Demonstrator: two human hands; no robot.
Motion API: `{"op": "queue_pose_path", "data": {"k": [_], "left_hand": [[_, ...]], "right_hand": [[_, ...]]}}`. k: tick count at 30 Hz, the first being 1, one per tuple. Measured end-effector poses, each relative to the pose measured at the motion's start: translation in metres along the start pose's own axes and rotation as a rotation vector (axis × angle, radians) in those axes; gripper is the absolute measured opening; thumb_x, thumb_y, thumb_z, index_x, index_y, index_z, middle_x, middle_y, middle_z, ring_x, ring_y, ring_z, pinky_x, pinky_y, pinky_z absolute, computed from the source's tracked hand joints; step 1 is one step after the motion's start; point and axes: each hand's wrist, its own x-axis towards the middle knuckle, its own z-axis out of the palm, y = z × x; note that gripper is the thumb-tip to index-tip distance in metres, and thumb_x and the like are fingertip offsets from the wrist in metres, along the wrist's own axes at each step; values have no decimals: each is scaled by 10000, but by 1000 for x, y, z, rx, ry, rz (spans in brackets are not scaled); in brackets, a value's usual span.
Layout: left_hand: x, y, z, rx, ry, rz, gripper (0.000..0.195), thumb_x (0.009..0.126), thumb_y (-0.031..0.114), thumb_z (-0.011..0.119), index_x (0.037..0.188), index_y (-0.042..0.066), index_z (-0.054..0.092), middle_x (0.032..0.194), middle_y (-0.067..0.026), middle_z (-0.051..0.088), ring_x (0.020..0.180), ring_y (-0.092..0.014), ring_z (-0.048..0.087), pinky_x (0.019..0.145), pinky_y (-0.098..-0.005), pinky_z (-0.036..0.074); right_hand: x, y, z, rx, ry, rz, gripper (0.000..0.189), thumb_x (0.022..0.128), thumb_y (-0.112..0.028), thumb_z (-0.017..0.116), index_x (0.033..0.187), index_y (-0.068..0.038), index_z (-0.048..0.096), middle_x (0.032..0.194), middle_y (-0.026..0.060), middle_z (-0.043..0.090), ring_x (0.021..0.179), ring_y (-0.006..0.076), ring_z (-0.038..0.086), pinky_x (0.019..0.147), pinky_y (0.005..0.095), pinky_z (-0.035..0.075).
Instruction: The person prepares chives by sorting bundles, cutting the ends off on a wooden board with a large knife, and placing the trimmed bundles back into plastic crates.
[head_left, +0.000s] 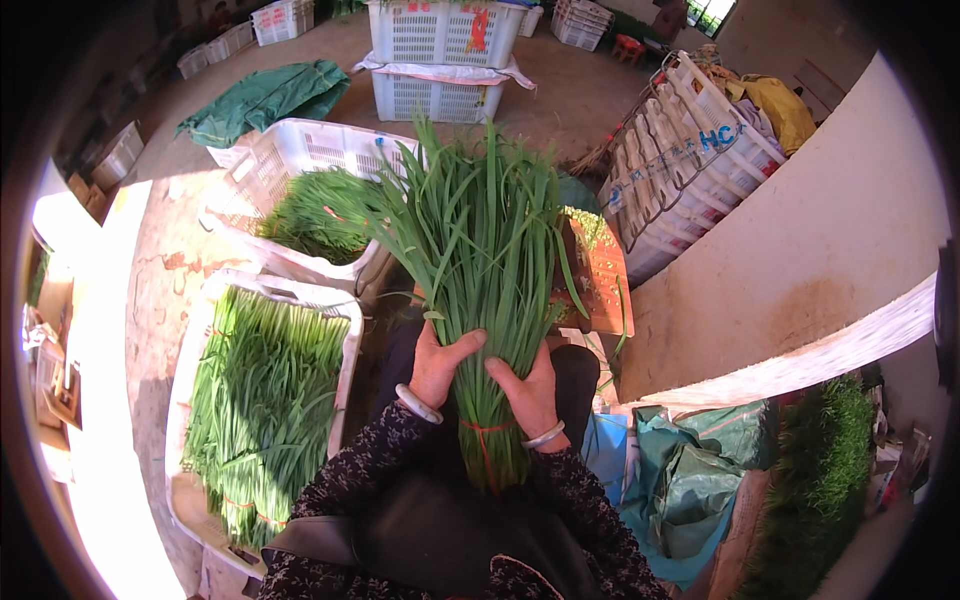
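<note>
A large bunch of Chinese chives (487, 255) stands out from my lap, leaves away from me, its stem end bound with a red tie (484, 429). My left hand (436, 365) grips it from the left and my right hand (531, 386) from the right, both just above the tie, thumbs on top. Each wrist wears a pale bangle. Partly hidden behind the leaves is a reddish-brown wooden board (609, 289) with small pale-green bits on it.
Tied bunches fill a white plastic crate (352, 352) at my left; another crate (296, 135) beyond holds more. Stacked crates (442, 94) stand ahead. At right are a leaning crate stack (675, 172), a pale wall (810, 247), green woven sacks (694, 487) and more greens (832, 450).
</note>
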Motion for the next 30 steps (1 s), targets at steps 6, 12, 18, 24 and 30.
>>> {"op": "queue_pose_path", "data": {"k": [6,12,18,24,30], "left_hand": [[-3,-5,-23,-69,16,-36,386,848,19,631,1226,-6,551,1142,-89,651,1007,-183,632,910,-332,503],[-6,-8,-33,-108,0,-76,298,869,38,595,1165,3,595,1097,-74,673,973,-170,641,884,-324,506],[-4,-2,-34,-106,-9,-138,345,873,64,633,1205,-2,569,1136,-72,648,1006,-169,615,908,-318,485],[-7,12,-12,200,-44,-1,622,826,120,758,1330,-24,424,1259,-129,585,1087,-206,597,975,-343,470],[-6,12,-10,78,75,-65,297,811,16,670,1100,-23,617,1008,-68,680,909,-155,639,839,-306,511]], "right_hand": [[-4,15,-8,128,87,42,428,864,-7,616,1278,29,515,1151,57,614,1002,137,582,889,284,471],[-6,21,-13,184,73,79,453,871,1,608,1308,40,497,1179,55,594,1012,132,568,887,272,461],[-7,15,-6,91,90,17,416,862,12,628,1262,31,513,1147,55,612,996,136,581,876,279,476],[-13,-2,15,-70,116,-45,397,853,-32,675,1211,27,514,1077,79,648,949,147,618,848,297,500],[-10,4,8,-76,119,-25,375,851,-26,668,1198,27,534,1077,72,646,942,142,614,840,293,497]]}}
